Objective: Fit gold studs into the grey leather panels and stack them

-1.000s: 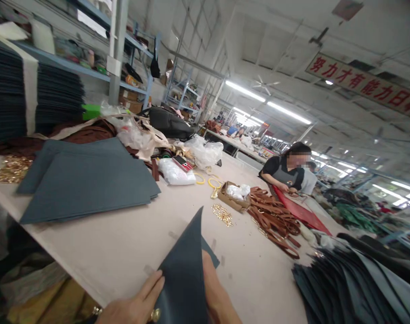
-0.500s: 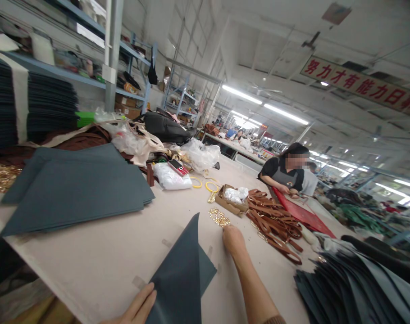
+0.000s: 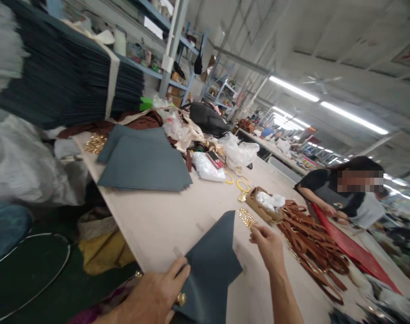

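My left hand [image 3: 162,285] is closed on the left edge of a dark blue-green sheet [image 3: 210,265], which looks like leather and lies folded or overlapped on the table. A round gold metal fitting [image 3: 181,299] shows just below its fingers. At the near end of a small pile of gold metal pieces [image 3: 246,217], my right hand [image 3: 268,246] has thumb and fingertips pinched together. Whatever is between those fingertips is too small to make out.
A stack of dark sheets [image 3: 146,159] lies on the table [image 3: 151,211] at left. Brown straps [image 3: 308,240] and a cardboard box [image 3: 259,207] with white plastic are at right. Yellow rings [image 3: 243,185] lie farther back. Across the table, a person [image 3: 326,193] handles red material [image 3: 353,252].
The camera view has swung left and down. My left hand has come farther over the sheet, with the gold fitting now showing. My right fingertips remain by the gold pile, now visibly pinched.
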